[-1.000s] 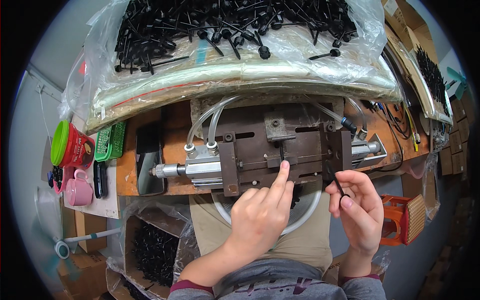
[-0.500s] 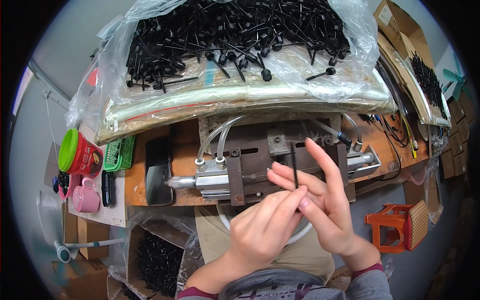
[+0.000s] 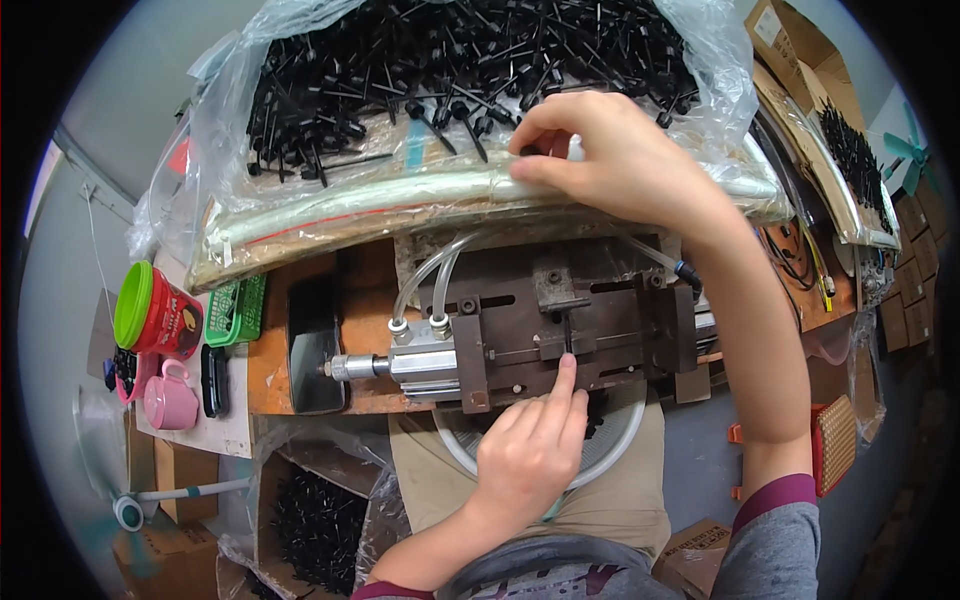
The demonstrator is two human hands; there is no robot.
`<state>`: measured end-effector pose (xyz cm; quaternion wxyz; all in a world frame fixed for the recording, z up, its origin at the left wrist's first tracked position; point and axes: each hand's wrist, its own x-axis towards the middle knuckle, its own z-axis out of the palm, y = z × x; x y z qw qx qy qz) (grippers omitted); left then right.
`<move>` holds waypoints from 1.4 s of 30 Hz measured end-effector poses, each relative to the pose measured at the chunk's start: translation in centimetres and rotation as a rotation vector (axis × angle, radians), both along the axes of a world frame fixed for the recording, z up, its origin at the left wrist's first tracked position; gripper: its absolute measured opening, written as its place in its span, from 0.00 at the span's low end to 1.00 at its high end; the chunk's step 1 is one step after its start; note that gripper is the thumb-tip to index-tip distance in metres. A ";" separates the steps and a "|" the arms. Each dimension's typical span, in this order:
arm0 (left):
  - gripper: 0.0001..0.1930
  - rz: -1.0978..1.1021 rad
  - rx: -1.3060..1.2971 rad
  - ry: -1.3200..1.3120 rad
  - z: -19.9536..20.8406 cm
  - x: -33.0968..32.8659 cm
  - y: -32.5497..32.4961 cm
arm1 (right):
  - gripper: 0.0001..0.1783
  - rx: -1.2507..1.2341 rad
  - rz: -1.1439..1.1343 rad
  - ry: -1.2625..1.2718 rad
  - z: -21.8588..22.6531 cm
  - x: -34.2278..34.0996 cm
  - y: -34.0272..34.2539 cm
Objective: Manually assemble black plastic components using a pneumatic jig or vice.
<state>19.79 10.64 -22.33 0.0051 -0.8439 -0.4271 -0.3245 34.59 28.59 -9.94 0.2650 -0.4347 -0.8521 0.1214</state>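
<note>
My left hand (image 3: 530,440) reaches the front of the dark metal clamping fixture (image 3: 625,350). Its index finger is stretched out, with the tip at the lower end of a thin black pin (image 3: 568,328) in the fixture's middle. Over the front edge of the heap, my right hand (image 3: 610,150) is closed, thumb and fingers pinching a black plastic pin (image 3: 530,151). Only the dark head of that pin shows between the fingertips. The heap of black pins with round heads (image 3: 380,75) lies on clear plastic sheeting behind the fixture.
A silver air cylinder (image 3: 424,366) with clear hoses sits at the fixture's left. Beyond it lie a black phone (image 3: 316,340), a green basket (image 3: 236,310), a pink cup (image 3: 171,398) and a red tub (image 3: 160,315). Under the fixture is a white-rimmed round basket (image 3: 636,432).
My hands were together before the fixture, holding a thin black pin. They have parted: the right has moved up to the heap, the left forward onto the fixture. The cylinder's left rod has shifted left.
</note>
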 end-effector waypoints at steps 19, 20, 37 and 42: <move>0.12 0.003 0.067 -0.153 7.9 -2.9 5.0 | 0.16 0.090 -0.035 0.115 -7.7 4.1 -18.3; 0.08 0.008 0.106 -0.250 9.4 -3.0 6.7 | 0.16 0.069 -0.043 0.104 -8.6 4.2 -18.8; 0.17 0.171 -0.064 0.043 11.4 -2.5 22.8 | 0.09 0.159 -0.044 -0.237 -9.1 1.0 -17.6; 0.09 -0.050 -0.027 -0.383 12.6 -4.5 15.8 | 0.15 0.074 0.018 0.069 -6.3 2.3 -14.4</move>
